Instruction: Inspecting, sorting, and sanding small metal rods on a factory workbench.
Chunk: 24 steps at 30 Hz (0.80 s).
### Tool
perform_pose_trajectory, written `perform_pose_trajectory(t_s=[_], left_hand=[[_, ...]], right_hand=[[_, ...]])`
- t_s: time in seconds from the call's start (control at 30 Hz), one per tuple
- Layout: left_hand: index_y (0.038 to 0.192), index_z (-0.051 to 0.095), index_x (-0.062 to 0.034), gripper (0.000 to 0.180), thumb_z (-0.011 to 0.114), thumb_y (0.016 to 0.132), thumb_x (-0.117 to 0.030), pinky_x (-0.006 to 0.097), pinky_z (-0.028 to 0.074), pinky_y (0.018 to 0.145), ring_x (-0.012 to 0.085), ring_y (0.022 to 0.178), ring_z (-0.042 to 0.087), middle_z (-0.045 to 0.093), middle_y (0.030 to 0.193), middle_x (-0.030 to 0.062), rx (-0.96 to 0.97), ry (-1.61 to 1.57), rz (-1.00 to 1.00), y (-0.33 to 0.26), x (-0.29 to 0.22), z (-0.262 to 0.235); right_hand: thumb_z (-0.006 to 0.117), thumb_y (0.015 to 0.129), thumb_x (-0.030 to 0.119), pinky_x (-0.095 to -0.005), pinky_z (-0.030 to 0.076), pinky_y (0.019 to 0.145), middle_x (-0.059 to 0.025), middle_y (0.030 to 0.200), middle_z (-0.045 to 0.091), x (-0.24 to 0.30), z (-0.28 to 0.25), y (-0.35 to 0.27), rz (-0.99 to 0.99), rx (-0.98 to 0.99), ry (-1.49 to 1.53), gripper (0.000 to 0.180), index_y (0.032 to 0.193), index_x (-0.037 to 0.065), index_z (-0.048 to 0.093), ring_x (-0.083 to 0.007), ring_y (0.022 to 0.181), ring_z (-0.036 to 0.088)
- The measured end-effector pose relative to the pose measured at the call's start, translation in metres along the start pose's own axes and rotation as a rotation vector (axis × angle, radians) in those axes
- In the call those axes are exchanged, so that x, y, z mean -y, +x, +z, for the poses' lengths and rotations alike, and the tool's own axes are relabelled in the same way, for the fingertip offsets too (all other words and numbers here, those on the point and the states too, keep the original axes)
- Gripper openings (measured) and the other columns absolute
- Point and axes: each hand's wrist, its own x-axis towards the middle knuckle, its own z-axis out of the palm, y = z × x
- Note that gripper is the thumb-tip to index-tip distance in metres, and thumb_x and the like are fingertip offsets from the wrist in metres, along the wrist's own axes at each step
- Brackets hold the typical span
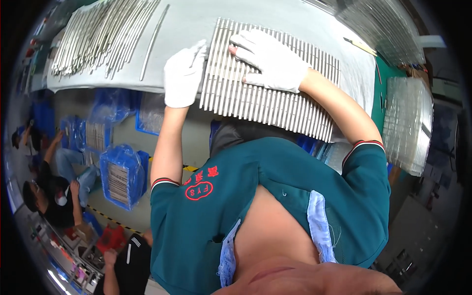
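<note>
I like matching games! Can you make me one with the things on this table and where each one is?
Things:
1. right hand
2. left hand
3. loose rods
4. clear stack

Places:
A. in a heap at the far left of the table
B. flat on top of the rod panel
C. at the far right, past the table's edge
D. gripping the panel's left edge

Pairs: 1-B, 2-D, 3-A, 4-C
</note>
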Motion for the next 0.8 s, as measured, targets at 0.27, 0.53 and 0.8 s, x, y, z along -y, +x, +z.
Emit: perform_pose_trajectory(t_s=[0.27,0.53,0.8], left_hand=[[0.109,0.064,-0.0042,0.026,0.053,0.089,-0.016,0.035,0.049,0.068,0.0300,0.076,0.064,0.066,0.090,0.0169,0.074,-0.119,-0.148,-0.001,-0.001,-0.003],[0.114,0.061,-0.0025,0.030,0.052,0.087,-0.012,0.036,0.051,0.071,0.0305,0.082,0.064,0.065,0.103,0.0158,0.027,0.192,0.013,-0.004,0.006,0.001],[0.116,0.059,-0.0040,0.035,0.052,0.082,-0.009,0.037,0.052,0.073,0.0293,0.085,0.064,0.062,0.114,0.0128,-0.002,0.299,0.139,-0.006,0.019,0.003]], right_hand=[[0.058,0.083,0.047,-0.0377,0.036,0.103,-0.0222,0.127,0.048,0.019,0.021,0.063,0.150,-0.191,0.173,0.073,0.134,-0.002,0.039,-0.0349,0.120,0.045],[0.062,0.080,0.046,-0.0376,0.032,0.106,-0.0243,0.131,0.044,0.028,0.017,0.052,0.082,-0.188,0.211,0.080,0.135,-0.005,0.036,-0.0349,0.123,0.042],[0.052,0.085,0.041,-0.0400,0.023,0.111,-0.0177,0.142,0.035,0.020,-0.002,0.001,0.030,0.023,0.045,0.064,0.136,0.004,0.040,-0.0325,0.132,0.031]])
